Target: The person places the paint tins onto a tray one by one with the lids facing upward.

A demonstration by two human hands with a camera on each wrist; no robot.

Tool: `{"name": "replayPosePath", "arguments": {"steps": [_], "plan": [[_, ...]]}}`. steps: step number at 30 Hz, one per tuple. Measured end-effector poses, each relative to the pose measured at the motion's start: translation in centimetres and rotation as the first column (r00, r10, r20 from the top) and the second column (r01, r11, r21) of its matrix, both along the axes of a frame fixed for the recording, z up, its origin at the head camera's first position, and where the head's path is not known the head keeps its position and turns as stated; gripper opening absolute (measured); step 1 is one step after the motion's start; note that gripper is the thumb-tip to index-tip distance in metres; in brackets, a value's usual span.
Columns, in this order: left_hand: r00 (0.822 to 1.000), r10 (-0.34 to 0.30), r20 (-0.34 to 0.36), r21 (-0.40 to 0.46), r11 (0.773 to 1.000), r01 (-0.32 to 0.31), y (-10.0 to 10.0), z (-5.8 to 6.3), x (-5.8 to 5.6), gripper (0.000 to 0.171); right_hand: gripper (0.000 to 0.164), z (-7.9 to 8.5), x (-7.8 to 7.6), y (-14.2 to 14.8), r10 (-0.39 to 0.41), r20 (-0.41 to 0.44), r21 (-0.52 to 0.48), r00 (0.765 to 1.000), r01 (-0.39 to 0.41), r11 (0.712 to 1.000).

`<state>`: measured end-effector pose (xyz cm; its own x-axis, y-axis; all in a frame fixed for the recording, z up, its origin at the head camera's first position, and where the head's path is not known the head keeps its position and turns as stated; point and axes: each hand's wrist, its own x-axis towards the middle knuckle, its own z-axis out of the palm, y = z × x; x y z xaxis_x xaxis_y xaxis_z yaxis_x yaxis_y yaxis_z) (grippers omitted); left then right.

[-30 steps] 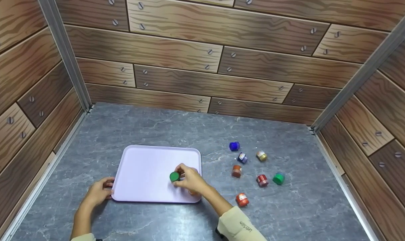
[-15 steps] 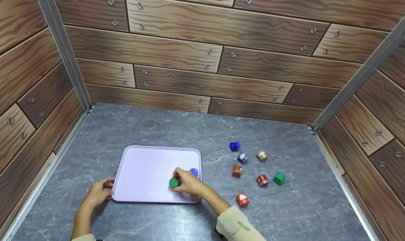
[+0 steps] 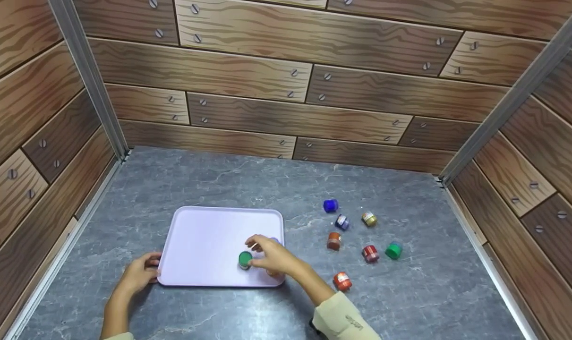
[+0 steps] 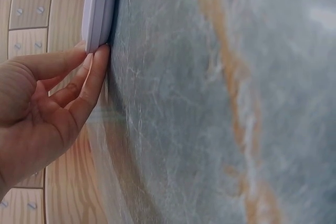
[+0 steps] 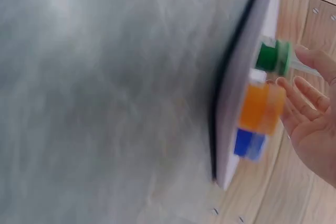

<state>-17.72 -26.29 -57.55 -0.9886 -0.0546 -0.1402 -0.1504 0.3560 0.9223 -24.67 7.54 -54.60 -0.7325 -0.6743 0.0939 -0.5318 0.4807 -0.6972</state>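
Observation:
A pale lilac tray [image 3: 205, 241] lies on the grey marbled surface. My left hand [image 3: 138, 273] pinches its near left corner, thumb and fingers at the rim [image 4: 94, 30] in the left wrist view. Upright on the tray stands a small green paint jar [image 3: 245, 260]. Beside it is my right hand [image 3: 271, 257], fingers spread and off the jar, the thumb close to its lid. An orange paint jar [image 5: 261, 108] and a blue paint jar [image 5: 249, 144] stand on the tray too, mostly hidden under the right hand in the head view.
Right of the tray several paint jars lie scattered: blue [image 3: 330, 205], dark purple [image 3: 342, 222], gold [image 3: 369, 218], brown [image 3: 334, 241], dark red [image 3: 371, 254], green [image 3: 394, 250] and orange-red [image 3: 342, 281]. Wood-patterned walls [image 3: 248, 80] enclose the back and sides.
My right hand has brought the green jar slightly nearer on the tray, set it down and let go, its fingers now spread. The left hand stays at the tray corner.

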Motion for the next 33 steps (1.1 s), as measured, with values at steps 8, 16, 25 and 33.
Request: {"name": "replayPosePath", "arguments": {"steps": [8,16,25,33], "plan": [[1.0,-0.001,-0.006,-0.01,1.0,0.001,0.0,0.0,0.1,0.042,0.029,2.6,-0.2,4.1,-0.039,-0.116,-0.109,0.992,0.027,0.994],[1.0,0.0,-0.005,-0.032,0.999,0.0,0.0,0.1,0.0,0.042,0.026,4.4,-0.3,8.9,-0.199,-0.22,-0.214,0.955,0.152,0.965],[1.0,0.01,0.013,-0.022,1.0,-0.01,0.2,-0.1,0.0,0.041,0.021,4.0,0.9,14.2,-0.284,-0.136,-0.183,0.949,0.257,0.949],[1.0,0.004,0.012,-0.007,1.0,-0.004,0.0,-0.1,-0.1,0.043,0.017,2.3,2.9,17.9,-0.287,-0.148,0.019,0.946,0.293,0.956]]}}
